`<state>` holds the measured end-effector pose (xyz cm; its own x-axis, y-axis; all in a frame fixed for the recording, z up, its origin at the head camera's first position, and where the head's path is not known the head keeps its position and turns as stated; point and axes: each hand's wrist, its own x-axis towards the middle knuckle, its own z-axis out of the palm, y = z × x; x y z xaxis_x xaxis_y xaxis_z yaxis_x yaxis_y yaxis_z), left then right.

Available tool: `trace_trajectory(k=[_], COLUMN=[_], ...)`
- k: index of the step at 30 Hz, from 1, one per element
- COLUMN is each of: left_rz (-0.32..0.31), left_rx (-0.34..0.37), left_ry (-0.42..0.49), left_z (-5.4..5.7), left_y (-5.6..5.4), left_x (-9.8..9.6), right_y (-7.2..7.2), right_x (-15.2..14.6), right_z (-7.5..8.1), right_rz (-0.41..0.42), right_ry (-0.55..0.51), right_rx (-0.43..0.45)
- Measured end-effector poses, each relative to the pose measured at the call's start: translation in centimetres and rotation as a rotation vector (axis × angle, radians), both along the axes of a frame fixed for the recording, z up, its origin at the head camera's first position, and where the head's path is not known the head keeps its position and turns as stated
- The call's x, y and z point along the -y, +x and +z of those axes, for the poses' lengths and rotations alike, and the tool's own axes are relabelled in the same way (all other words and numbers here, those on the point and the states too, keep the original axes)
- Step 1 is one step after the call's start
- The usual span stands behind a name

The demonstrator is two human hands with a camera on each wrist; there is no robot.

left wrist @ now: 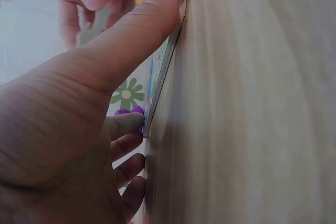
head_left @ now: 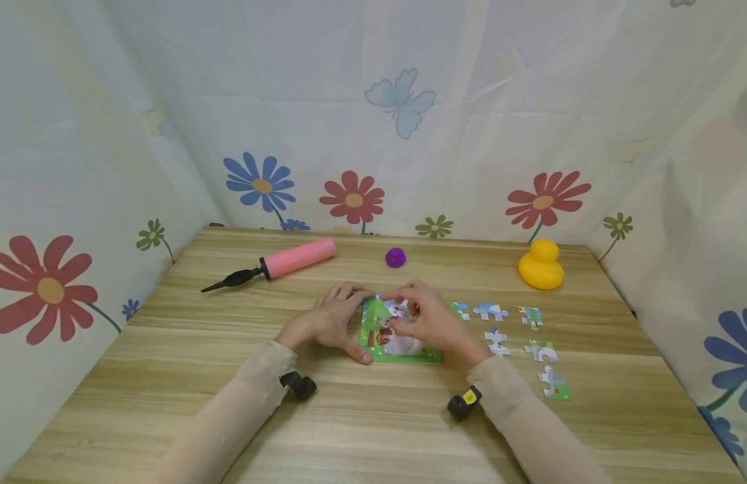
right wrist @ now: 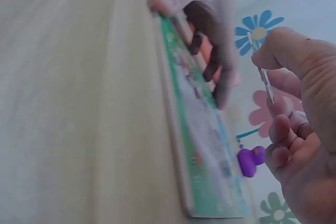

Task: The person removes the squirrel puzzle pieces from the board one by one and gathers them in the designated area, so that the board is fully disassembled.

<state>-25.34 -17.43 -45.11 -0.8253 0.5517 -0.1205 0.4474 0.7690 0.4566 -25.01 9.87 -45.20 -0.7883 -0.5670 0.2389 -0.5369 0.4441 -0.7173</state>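
Note:
A picture puzzle board (head_left: 403,359) with a green border lies flat on the wooden table, with pieces showing a white animal. Spread along its left side is my left hand (head_left: 332,321), its thumb at the near left corner and its index finger at the far left corner. Over the board, my right hand (head_left: 434,321) pinches a puzzle piece (right wrist: 266,85) between thumb and fingers. The right wrist view shows that piece edge-on, raised above the board; its grey back (left wrist: 93,31) appears in the left wrist view.
Several loose puzzle pieces (head_left: 497,341) lie on the table right of the board. Behind stand a small purple duck (head_left: 395,257) and, farther right, a yellow duck (head_left: 541,270). A pink hand pump (head_left: 300,258) with a black nozzle lies at the back left. Flowered curtains (head_left: 458,154) enclose the table.

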Motion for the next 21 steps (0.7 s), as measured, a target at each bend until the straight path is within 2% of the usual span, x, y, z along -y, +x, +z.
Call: trace_trajectory(k=[8,17,21], left_rz=[-0.001,0.009,0.006], left_rx=[0.007,0.005,0.007], left_ry=[0.012,0.009,0.006], left_z=[-0.1,-0.4,-0.4], left_y=[0.0,0.0,0.0], left_x=[0.0,0.1,0.1], right_y=[-0.1,0.0,0.3], right_x=[-1.7,-5.4,-7.4], right_z=[2.7,5.3,5.7], right_rz=[-0.05,-0.132,-0.156], right_ry=[-0.011,-0.017,-0.021], right_rx=[-0.083,-0.071,-0.069])
